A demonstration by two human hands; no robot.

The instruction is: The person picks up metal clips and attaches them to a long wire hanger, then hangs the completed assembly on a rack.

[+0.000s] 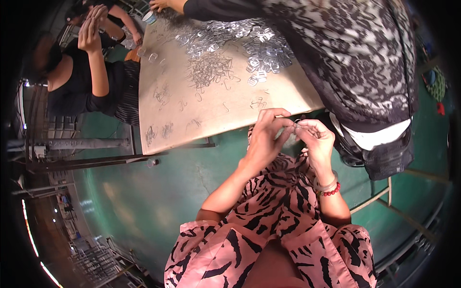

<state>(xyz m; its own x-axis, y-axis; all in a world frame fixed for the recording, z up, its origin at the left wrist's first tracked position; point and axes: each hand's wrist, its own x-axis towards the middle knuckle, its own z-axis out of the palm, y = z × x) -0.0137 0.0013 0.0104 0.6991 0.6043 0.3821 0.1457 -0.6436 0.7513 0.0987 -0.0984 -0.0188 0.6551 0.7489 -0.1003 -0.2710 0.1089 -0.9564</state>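
Observation:
My left hand (265, 139) and my right hand (316, 140) meet over my lap, just off the near edge of the table (192, 132). Thumbs and forefingers of both are pinched together at one spot. A tiny thing glints between the fingertips, too small to name. On the tabletop closest to my hands lies a little cluster of thin bent wire pieces (258, 102). Farther in spreads a larger heap of the same dark wire pieces (210, 71). Behind it is a wide pile of shiny metal buckle-like frames (261, 48).
A person in a lace-patterned dark top (343, 57) sits close at my right, one arm across the table's far side. Another person (91, 81) is at the left with a raised hand. A small blue-and-white tub (149, 18) stands at the far left corner.

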